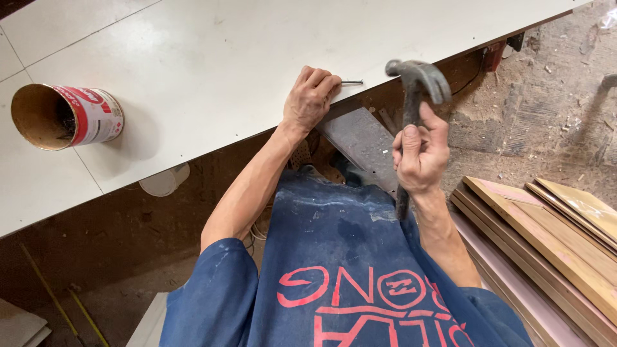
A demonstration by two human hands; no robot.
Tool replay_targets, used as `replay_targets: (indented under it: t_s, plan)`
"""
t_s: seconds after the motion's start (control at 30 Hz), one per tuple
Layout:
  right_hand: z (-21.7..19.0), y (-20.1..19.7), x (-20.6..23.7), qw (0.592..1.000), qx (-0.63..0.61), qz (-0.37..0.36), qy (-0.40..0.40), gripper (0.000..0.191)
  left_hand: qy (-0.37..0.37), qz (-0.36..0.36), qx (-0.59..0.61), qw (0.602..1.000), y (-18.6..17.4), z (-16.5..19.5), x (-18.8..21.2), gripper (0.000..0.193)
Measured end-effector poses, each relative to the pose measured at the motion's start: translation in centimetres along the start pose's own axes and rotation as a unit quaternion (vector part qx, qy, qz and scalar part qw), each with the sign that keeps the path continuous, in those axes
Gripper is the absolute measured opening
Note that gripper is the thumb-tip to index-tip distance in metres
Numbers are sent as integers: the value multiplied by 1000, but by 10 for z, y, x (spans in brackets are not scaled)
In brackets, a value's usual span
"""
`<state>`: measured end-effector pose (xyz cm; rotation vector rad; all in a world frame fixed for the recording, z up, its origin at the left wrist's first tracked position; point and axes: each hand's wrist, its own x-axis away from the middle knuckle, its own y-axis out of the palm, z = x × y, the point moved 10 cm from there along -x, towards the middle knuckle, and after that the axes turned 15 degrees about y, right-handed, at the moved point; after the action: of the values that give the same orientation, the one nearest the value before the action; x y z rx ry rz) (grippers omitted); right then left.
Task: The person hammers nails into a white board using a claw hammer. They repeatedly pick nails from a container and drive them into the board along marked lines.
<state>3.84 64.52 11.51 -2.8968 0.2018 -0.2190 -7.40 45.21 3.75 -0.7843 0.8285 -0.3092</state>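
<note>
My left hand [310,97] rests on the near edge of a white board [212,58] and pinches a thin steel nail [352,82] that lies flat, pointing right along the board's surface. My right hand [421,154] grips the dark handle of a claw hammer [416,80], held upright. The hammer's grey head hangs just to the right of the nail, a short gap away from it.
An open metal can [64,115] with a red and white label lies on its side at the left of the board. Stacked wooden boards [553,244] lean at the lower right. A dusty floor with debris [546,96] lies beyond the board's edge.
</note>
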Motion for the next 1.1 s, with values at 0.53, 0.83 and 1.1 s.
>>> replay_targets:
  t_s: [0.53,0.83,1.1]
  plan:
    - [29,-9,-13,979,176,91,48,31,-28,8,30,999,6,-5,4,12]
    - [35,8,-9,989,114,49,86,37,-3,-3,-5,1000,7,-1,3,10]
    - [2,8,2,987,75,108,-90,30,-1,-6,-4,1000,11,-2,5,10]
